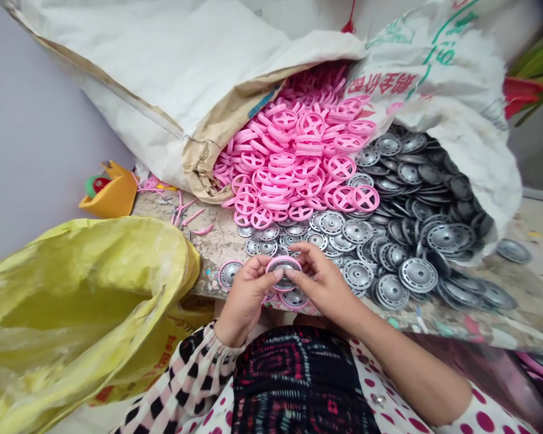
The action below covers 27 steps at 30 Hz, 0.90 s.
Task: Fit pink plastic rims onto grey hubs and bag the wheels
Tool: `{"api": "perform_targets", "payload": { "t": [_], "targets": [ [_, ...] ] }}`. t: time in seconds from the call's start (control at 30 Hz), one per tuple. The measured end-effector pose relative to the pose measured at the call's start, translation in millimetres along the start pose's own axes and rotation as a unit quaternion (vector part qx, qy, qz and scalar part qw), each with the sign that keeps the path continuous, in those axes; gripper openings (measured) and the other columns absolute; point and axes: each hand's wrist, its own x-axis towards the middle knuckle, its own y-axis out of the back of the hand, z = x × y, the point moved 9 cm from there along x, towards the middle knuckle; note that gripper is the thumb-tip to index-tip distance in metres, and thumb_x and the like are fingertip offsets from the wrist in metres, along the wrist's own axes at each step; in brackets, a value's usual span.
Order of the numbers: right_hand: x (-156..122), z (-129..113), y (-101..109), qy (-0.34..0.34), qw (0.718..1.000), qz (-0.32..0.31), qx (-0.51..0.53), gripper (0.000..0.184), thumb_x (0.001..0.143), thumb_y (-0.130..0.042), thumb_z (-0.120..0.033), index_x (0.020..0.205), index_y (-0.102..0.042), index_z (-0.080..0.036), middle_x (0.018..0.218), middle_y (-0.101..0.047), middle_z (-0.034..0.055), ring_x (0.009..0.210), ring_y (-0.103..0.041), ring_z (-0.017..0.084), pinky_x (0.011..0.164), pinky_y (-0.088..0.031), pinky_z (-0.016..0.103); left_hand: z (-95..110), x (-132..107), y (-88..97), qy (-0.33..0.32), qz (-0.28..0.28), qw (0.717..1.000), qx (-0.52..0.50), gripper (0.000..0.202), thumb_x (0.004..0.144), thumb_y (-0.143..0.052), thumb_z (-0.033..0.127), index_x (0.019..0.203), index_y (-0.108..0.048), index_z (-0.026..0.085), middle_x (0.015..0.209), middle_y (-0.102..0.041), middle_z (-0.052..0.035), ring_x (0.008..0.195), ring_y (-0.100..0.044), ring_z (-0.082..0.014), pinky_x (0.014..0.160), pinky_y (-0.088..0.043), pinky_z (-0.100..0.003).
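Together, your left hand (pixel 248 290) and right hand (pixel 324 286) grip a pink-rimmed disc (pixel 283 264) below centre. Pink rings (pixel 294 160) lie upper centre

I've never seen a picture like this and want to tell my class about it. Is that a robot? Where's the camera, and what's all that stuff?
No robot here, just a person's two bare hands. There is only one picture, from a camera worn on the person's head, looking forward and down, so you see nearly what they see.

The left hand and right hand together hold a silver-grey disc with a pink rim. On the worn table lie a heap of pink rings with crossed spokes and many silver-grey discs. Both spill from big white sacks. An open yellow sack stands beside the person's left arm.
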Motion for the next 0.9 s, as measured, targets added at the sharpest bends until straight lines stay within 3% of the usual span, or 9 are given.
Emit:
{"api": "perform_targets", "payload": {
  "t": [0.2,0.33,0.43,0.53,0.67,0.77,0.9],
  "targets": [
    [-11.1,2.4,1.3,0.005,0.998,0.06,0.01,0.025,0.082,-0.056,-0.024,0.107,-0.052,-0.024,0.07,-0.049,-0.0045,0.062,-0.049,0.013,0.058,-0.04,0.026,-1.9,-1.8,-2.3,-0.025,-0.012,0.999,0.039,0.024,0.066,-0.078,0.021,0.081,-0.06,0.014,0.074,-0.064,-0.0002,0.064,-0.057,-0.0093,0.061,-0.044,-0.02],
    [-6.9,2.0,-2.6,-0.008,0.999,-0.022,-0.046,0.026,0.087,-0.056,-0.03,0.113,-0.055,-0.024,0.074,-0.054,-0.0034,0.065,-0.052,0.013,0.058,-0.041,0.026,4.6,-2.7,3.5,-0.002,-0.025,0.998,0.065,0.027,0.066,-0.078,0.025,0.086,-0.062,0.015,0.076,-0.065,-0.001,0.063,-0.058,-0.0099,0.059,-0.044,-0.02],
    [-8.3,-7.6,-2.4,0.044,0.982,-0.076,-0.167,0.03,0.091,-0.054,-0.039,0.116,-0.057,-0.023,0.091,-0.061,0.0025,0.085,-0.056,0.018,0.075,-0.044,0.031,34.2,-4.2,27.1,-0.053,0.01,0.992,0.11,0.024,0.068,-0.077,0.025,0.086,-0.065,0.015,0.081,-0.067,-0.0015,0.07,-0.059,-0.0103,0.066,-0.046,-0.02],
    [-17.7,-8.3,-10.1,0.1,0.926,-0.106,-0.348,0.045,0.084,-0.063,-0.045,0.122,-0.057,-0.021,0.114,-0.059,0.0103,0.103,-0.05,0.027,0.086,-0.041,0.041,58.8,-7.3,60.3,-0.087,0.066,0.982,0.155,0.028,0.069,-0.077,0.026,0.093,-0.066,0.016,0.087,-0.068,-0.0016,0.075,-0.06,-0.0106,0.07,-0.045,-0.02],
    [-28.5,2.5,-26.8,0.146,0.85,-0.124,-0.49,0.061,0.074,-0.073,-0.046,0.127,-0.055,-0.021,0.122,-0.057,0.0138,0.103,-0.049,0.032,0.083,-0.038,0.044,56.9,-8.4,90.0,-0.063,0.101,0.971,0.208,0.046,0.069,-0.076,0.031,0.111,-0.062,0.017,0.087,-0.067,-0.002,0.072,-0.059,-0.0113,0.066,-0.044,-0.02],
    [-30.4,7.3,-32.8,0.164,0.837,-0.134,-0.504,0.053,0.08,-0.067,-0.042,0.127,-0.056,-0.021,0.113,-0.061,0.0121,0.098,-0.05,0.029,0.081,-0.036,0.041,48.3,-6.6,100.9,-0.071,0.125,0.957,0.252,0.048,0.07,-0.074,0.036,0.112,-0.061,0.015,0.083,-0.065,-0.002,0.07,-0.059,-0.0126,0.065,-0.044,-0.022],
    [-27.4,1.8,-30.8,0.148,0.862,-0.136,-0.465,0.055,0.081,-0.061,-0.034,0.134,-0.05,-0.023,0.109,-0.057,0.0108,0.098,-0.05,0.027,0.083,-0.035,0.041,47.0,-4.2,109.1,-0.11,0.163,0.909,0.367,0.045,0.075,-0.065,0.039,0.114,-0.062,0.016,0.085,-0.065,-0.0035,0.073,-0.058,-0.0152,0.067,-0.046,-0.026]
  ]
}}
